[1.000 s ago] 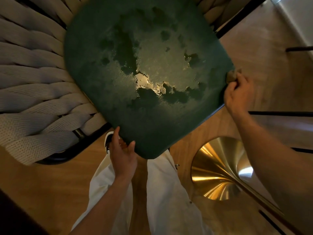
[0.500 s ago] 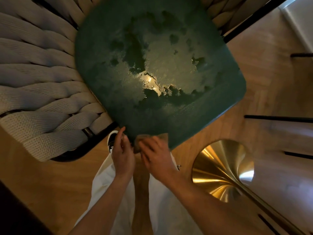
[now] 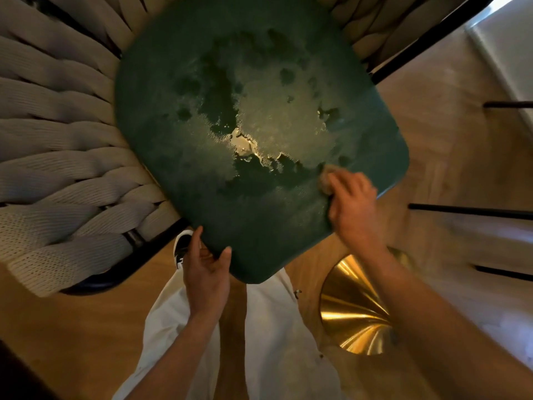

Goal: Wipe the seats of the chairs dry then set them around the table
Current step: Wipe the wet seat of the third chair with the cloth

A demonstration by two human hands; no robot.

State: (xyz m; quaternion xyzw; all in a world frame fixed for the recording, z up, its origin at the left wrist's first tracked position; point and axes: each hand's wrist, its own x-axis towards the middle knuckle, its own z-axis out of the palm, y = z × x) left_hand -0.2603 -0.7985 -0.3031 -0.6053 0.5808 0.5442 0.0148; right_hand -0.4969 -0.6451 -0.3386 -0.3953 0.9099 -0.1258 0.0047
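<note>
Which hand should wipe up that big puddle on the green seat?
Probably the right hand: it holds the cloth beside the puddle. The left hand grips the green seat edge.

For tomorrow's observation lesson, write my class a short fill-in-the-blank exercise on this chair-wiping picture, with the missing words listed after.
1. The wet chair seat is dark ____ in colour.
2. The right hand presses a small ____ against the seat.
3. The left hand grips the seat's near ____.
4. The shiny cone-shaped base on the floor is ____ in colour.

Missing words: green; cloth; edge; gold
</note>
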